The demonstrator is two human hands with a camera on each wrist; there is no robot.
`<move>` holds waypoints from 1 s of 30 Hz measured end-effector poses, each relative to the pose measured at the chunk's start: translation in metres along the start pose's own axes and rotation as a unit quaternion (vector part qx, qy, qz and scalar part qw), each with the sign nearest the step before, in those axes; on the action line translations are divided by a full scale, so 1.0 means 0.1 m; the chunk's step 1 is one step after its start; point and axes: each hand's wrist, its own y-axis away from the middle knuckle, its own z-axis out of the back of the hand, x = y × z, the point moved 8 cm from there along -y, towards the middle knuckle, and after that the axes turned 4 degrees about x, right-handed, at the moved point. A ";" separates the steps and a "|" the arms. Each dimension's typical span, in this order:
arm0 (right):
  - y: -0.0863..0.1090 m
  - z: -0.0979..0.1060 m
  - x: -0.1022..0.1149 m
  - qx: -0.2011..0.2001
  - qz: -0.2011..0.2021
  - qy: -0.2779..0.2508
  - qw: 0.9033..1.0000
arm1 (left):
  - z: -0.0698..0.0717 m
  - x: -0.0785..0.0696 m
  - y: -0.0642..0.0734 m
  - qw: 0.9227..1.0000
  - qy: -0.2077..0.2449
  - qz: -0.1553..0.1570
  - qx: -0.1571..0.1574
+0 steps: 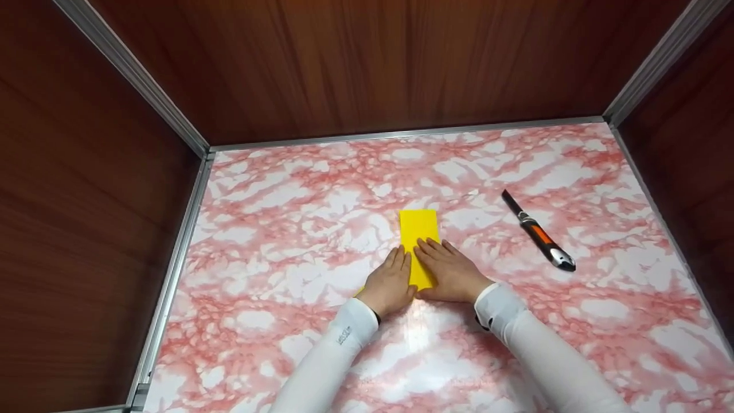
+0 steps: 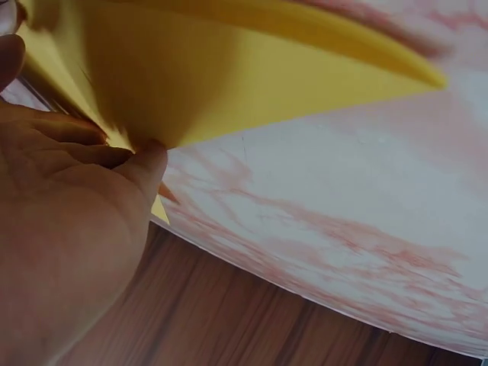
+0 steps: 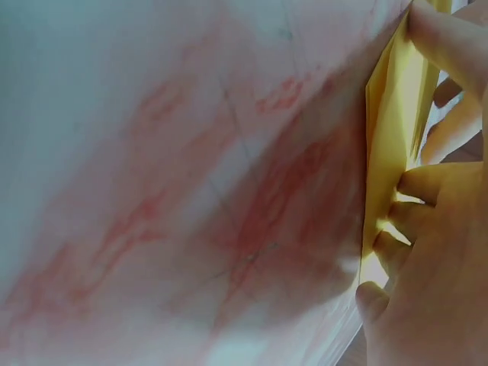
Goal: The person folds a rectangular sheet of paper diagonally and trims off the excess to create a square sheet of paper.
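A folded sheet of yellow paper (image 1: 419, 226) lies on the marbled table in the head view, its narrow strip pointing away from me. My left hand (image 1: 390, 284) rests along the strip's left edge, fingers stretched forward. From the right, my right hand (image 1: 450, 269) lies over the strip with its fingers spread and pressing on it. In the left wrist view a wide flap of the yellow paper (image 2: 206, 84) stands out beside the left hand (image 2: 69, 206). Several paper layers (image 3: 385, 145) show under the fingers of the right hand (image 3: 435, 236) in the right wrist view.
To the right on the red-and-white table (image 1: 275, 229) lies a utility knife (image 1: 539, 235) with a black blade and a black, orange and silver handle. Dark wood-grain panels (image 1: 373, 69) with metal edging enclose the table at the back and both sides.
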 end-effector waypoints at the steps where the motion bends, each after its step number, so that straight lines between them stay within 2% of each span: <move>1: 0.01 0.00 0.00 0.000 -0.003 0.003 1.000 | 0.00 0.01 0.01 1.000 -0.001 0.002 -0.002; 5: 0.01 0.00 -0.01 0.002 -0.009 0.006 1.000 | -0.05 0.02 0.03 1.000 -0.001 0.008 0.006; 12: 0.03 -0.02 -0.04 0.008 -0.011 0.003 1.000 | -0.09 0.03 0.03 0.999 0.034 0.021 0.017; 20: 0.10 0.00 -0.13 0.014 -0.018 0.006 1.000 | -0.08 -0.01 0.04 0.999 -0.036 0.008 0.005; 25: 0.17 0.01 -0.20 0.006 -0.016 0.005 1.000 | -0.06 0.00 0.06 1.000 -0.020 0.016 -0.002; 30: 0.25 0.02 -0.28 0.001 -0.021 0.005 1.000 | -0.08 0.02 0.05 1.000 -0.004 0.024 0.005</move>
